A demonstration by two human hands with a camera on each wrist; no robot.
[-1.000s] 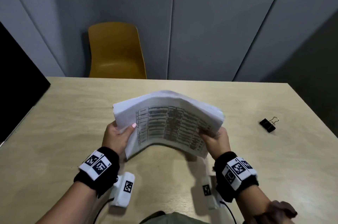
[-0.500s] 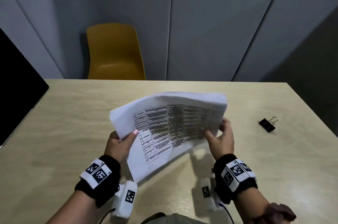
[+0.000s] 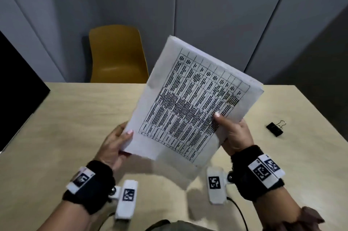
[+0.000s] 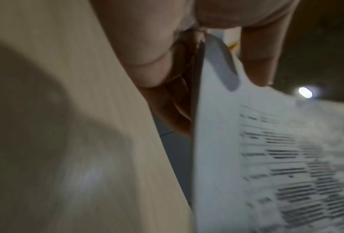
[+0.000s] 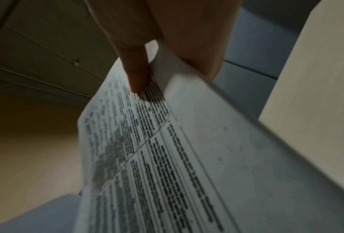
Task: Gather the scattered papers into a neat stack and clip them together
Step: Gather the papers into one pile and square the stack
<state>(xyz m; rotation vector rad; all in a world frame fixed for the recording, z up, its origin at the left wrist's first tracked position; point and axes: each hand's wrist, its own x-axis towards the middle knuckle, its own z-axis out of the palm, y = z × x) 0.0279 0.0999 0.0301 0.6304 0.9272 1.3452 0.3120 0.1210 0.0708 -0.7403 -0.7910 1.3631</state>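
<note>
A stack of white papers (image 3: 190, 98) with a printed table on top stands tilted above the table, turned to portrait with its top toward the far wall. My left hand (image 3: 118, 141) pinches the lower left corner, thumb on the front. My right hand (image 3: 232, 132) grips the lower right edge, thumb on the printed sheet. The left wrist view shows the papers (image 4: 256, 157) held between thumb and fingers (image 4: 147, 52). In the right wrist view the thumb presses on the papers (image 5: 177, 157). A black binder clip (image 3: 275, 128) lies on the table to the right, apart from both hands.
The light wooden table (image 3: 66, 127) spreads beneath the papers. A yellow chair (image 3: 116, 55) stands behind its far edge, against grey wall panels. A black panel (image 3: 15, 87) borders the table's left side.
The stack has been lifted and turned from lying wide and bowed to standing tall in portrait. My right hand moved from the side edge to the lower right edge.
</note>
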